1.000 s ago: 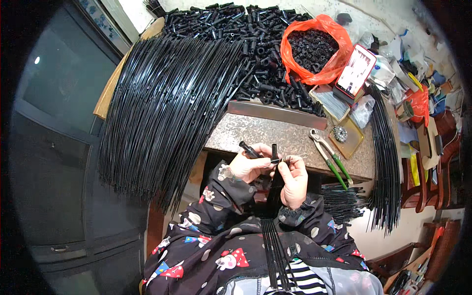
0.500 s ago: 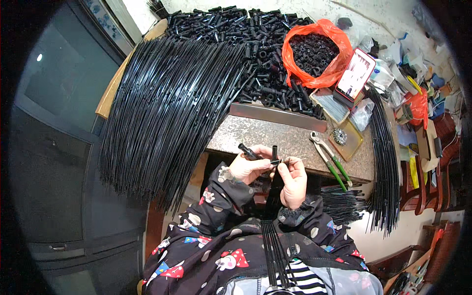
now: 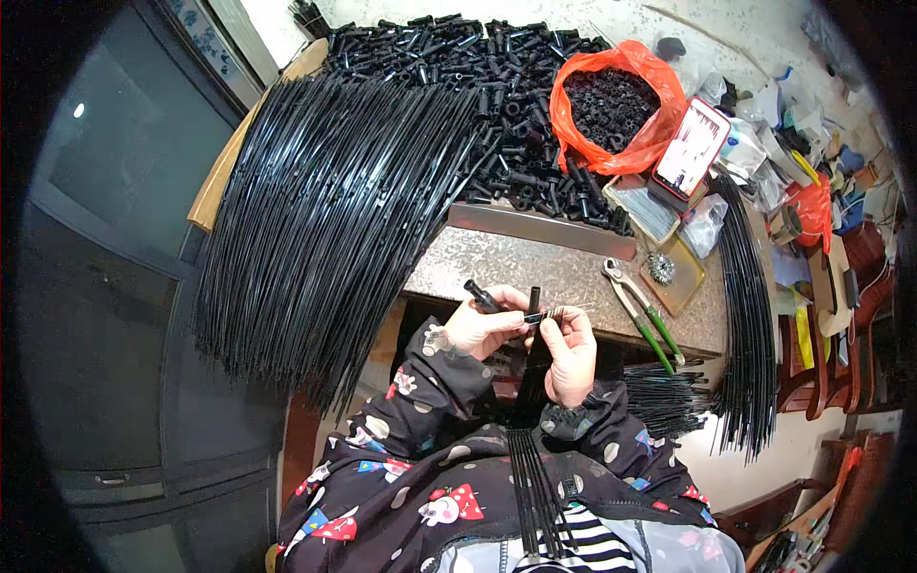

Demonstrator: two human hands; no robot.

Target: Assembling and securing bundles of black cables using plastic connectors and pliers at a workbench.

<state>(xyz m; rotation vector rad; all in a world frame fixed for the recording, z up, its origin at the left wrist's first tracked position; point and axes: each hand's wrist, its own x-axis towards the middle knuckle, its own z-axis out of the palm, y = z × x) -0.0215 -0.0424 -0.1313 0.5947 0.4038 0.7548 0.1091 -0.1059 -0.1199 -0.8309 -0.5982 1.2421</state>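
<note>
My left hand [image 3: 485, 327] is closed around a black plastic tube piece [image 3: 481, 296], whose thick end sticks out at the upper left. Against its thumb, a short black part [image 3: 535, 316] reaches across to the other hand. My right hand [image 3: 570, 358] is pinched shut on several thin metal pins [image 3: 575, 308] that point out to the right. Between the hands stands another black tube end [image 3: 534, 295]; what grips it is hidden. Long black rods [image 3: 532, 487] lie in a bunch against my jacket, just below the hands.
Many long black rods [image 3: 325, 210] overhang the table's left side. Behind a metal bar [image 3: 540, 229] lie heaped black tube pieces [image 3: 430, 53] and a red bag [image 3: 573, 105] of small black parts. Green-handled pincers [image 3: 635, 310], a pin cluster [image 3: 660, 268] and a phone [image 3: 693, 148] are at right.
</note>
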